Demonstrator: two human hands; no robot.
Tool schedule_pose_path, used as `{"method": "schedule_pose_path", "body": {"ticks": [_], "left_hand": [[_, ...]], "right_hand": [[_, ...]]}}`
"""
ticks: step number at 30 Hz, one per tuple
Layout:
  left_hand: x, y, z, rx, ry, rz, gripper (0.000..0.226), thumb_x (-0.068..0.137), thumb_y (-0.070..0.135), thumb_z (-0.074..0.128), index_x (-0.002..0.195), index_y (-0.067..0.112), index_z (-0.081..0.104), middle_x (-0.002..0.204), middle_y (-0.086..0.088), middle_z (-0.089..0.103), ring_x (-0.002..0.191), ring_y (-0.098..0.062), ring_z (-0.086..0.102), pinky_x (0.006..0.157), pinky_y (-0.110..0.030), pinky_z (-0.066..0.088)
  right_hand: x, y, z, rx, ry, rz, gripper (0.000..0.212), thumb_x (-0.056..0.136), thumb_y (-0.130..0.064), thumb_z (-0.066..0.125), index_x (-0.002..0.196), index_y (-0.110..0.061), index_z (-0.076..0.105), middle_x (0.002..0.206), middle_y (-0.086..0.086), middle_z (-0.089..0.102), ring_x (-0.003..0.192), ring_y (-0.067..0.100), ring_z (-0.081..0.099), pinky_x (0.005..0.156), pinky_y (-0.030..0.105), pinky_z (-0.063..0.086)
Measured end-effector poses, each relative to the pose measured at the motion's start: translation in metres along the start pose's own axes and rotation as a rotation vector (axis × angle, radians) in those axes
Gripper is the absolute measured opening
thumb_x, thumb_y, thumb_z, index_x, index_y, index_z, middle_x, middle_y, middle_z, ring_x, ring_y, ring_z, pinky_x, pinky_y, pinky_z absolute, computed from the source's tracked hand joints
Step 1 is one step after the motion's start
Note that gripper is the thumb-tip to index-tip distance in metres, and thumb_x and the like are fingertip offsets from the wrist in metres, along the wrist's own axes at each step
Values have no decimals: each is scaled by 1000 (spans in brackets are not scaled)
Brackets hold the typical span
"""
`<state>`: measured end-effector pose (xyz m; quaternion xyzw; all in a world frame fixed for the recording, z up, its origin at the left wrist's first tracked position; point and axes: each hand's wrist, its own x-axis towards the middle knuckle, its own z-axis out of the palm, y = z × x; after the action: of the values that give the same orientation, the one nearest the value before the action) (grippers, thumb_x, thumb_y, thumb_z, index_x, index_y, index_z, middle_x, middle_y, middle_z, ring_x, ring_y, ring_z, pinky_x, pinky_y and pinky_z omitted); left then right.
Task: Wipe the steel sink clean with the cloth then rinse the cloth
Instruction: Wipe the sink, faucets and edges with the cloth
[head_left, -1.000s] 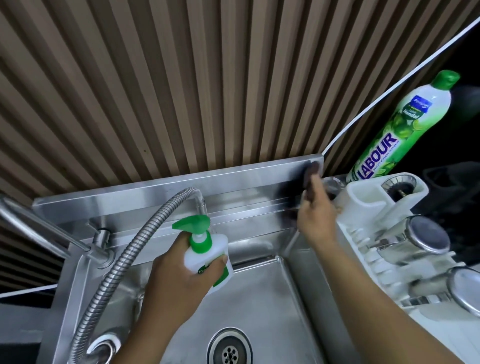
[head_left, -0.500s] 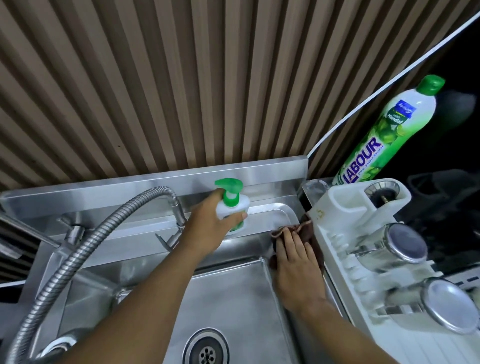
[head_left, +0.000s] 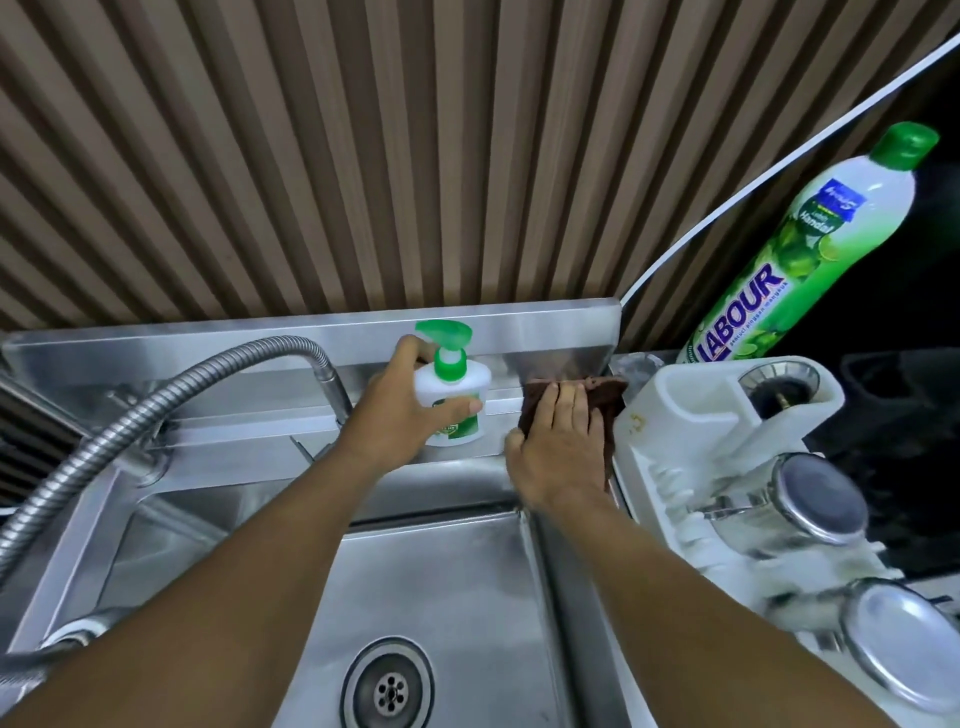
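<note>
The steel sink (head_left: 457, 587) fills the lower middle, its drain (head_left: 388, 688) near the bottom edge. A dark brown cloth (head_left: 605, 397) lies on the sink's back right ledge, pressed flat under my right hand (head_left: 558, 449), whose fingers are spread over it. My left hand (head_left: 410, 415) grips a white pump soap bottle (head_left: 452, 400) with a green pump head and holds it just above the back ledge, left of the cloth. Most of the cloth is hidden under my hand.
A flexible steel hose (head_left: 130, 410) arcs over the sink's left side. A white dish rack (head_left: 727, 452) with steel cups stands right of the sink. A tall green dish-soap bottle (head_left: 810, 249) leans behind it. A slatted wall (head_left: 415, 156) rises behind the steel backsplash.
My left hand carried the pump bottle from over the basin up to the back ledge. My right hand came down from the backsplash corner with the cloth and now presses it on the right ledge.
</note>
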<state>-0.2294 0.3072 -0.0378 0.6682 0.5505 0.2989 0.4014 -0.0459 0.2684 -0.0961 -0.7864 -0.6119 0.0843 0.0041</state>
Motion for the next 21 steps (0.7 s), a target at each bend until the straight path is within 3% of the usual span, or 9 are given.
{"method": "schedule_pose_path", "body": {"ticks": [3,6,10,12,15,18,21], "left_hand": [[-1,0,-1,-5,11,-12,57,70,35,90,109,31,49,106,15,63,95,-10,64,78,-26,54],[-3,-2,-3,-22,12,2,61,67,33,93,109,32,49,105,17,64,94,-10,64,82,-32,57],[-7,-5,-7,-42,29,-43,76,65,34,94,122,35,44,115,16,63,100,-12,64,93,-42,56],[-13,-8,-7,-35,59,-63,86,66,37,92,133,35,38,122,16,61,107,-15,63,97,-45,54],[-39,-4,-5,17,195,-90,86,76,52,82,140,34,28,134,7,61,121,-21,59,100,-42,50],[-88,1,12,-11,358,-68,63,90,47,68,141,25,37,137,-1,61,124,-20,58,99,-32,46],[-126,-3,49,-166,276,-78,36,98,30,59,132,20,56,123,5,66,116,-13,62,89,-10,43]], "right_hand": [[-11,8,6,-8,43,-49,70,102,-43,26,158,-4,10,166,16,10,154,30,6,123,47,5],[-23,14,7,-40,2,-86,67,102,-40,14,159,-5,8,167,13,7,154,26,4,123,43,2],[-32,12,4,-23,-39,-61,82,88,-48,-1,159,-7,11,167,11,13,154,24,9,123,42,4],[-27,10,-4,14,-66,-51,73,96,-45,12,158,-8,16,166,9,16,153,22,11,123,42,9],[-21,9,-23,55,-88,-72,58,96,-25,39,152,-9,33,161,8,30,150,21,21,122,39,19],[-22,18,-35,-69,-126,-127,60,88,-17,63,144,-10,42,156,7,36,148,23,25,119,38,27],[-31,28,-34,-301,-170,-216,68,91,-19,63,150,-6,31,157,13,32,149,27,21,118,39,30]]}}
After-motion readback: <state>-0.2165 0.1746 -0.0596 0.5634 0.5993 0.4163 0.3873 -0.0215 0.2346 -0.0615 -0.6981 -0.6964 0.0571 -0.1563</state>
